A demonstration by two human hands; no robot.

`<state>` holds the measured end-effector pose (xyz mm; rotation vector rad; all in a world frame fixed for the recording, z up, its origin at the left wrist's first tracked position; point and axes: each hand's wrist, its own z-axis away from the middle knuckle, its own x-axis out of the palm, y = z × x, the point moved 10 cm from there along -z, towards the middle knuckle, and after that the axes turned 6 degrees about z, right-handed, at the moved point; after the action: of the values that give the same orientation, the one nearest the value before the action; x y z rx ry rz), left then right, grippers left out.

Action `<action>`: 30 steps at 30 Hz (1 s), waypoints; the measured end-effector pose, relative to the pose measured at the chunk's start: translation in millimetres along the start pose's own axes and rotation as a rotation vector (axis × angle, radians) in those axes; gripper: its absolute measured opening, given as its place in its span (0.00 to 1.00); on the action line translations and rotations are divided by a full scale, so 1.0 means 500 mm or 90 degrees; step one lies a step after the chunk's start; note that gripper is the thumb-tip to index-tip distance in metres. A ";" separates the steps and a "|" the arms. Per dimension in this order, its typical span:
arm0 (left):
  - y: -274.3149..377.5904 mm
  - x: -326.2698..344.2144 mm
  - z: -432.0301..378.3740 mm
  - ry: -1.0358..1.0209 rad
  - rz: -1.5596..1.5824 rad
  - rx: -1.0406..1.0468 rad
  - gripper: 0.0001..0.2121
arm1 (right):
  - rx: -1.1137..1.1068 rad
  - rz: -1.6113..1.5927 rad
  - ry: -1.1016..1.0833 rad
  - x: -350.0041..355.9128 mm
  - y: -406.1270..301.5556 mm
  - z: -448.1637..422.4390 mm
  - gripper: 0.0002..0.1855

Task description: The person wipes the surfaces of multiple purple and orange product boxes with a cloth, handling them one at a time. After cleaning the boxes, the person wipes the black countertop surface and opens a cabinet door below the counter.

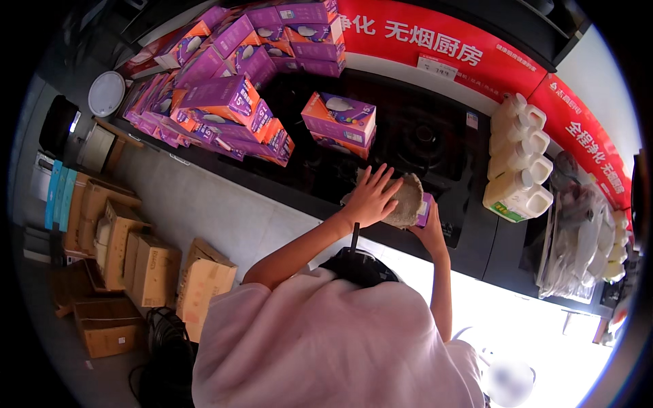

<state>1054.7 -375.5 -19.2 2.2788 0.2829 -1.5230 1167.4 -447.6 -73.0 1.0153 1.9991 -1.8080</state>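
My left hand (373, 198) lies flat on a grey-brown rag (405, 201), fingers spread, pressing it over a purple bulb box. Most of that purple box (424, 210) is hidden under the rag; only its right end shows. My right hand (431, 232) grips this end, low over the front of the black cooktop (449, 176). Just beyond my hands, two purple-and-orange bulb boxes (341, 120) are stacked on the cooktop, pictures of a bulb on their sides. To the left stands a large pile of similar boxes (224, 102), some tilted.
White plastic jugs (518, 163) stand in a row at right, beside stacked clear plastic packaging (576, 245). A red printed banner (433, 38) runs along the back wall. Cardboard cartons (153, 265) sit on the floor at left. A white round lid (106, 94) is beyond the counter's left end.
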 end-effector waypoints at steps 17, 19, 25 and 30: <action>0.141 0.052 -0.056 -0.052 0.058 0.196 0.32 | -0.114 0.173 -0.046 0.057 0.053 0.021 0.33; 0.134 0.044 -0.049 -0.056 0.070 0.199 0.31 | -0.152 0.212 -0.047 0.057 0.041 0.021 0.33; 0.037 -0.013 0.014 -0.063 0.068 0.133 0.29 | -0.098 0.130 -0.048 0.031 0.004 -0.002 0.44; -0.017 -0.037 0.051 0.016 0.113 0.050 0.24 | 0.007 0.042 0.060 -0.016 -0.024 -0.004 0.54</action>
<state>1023.0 -377.7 -12.5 2.3157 0.0276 -1.4397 1166.2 -447.9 -58.4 1.1767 1.9857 -1.7696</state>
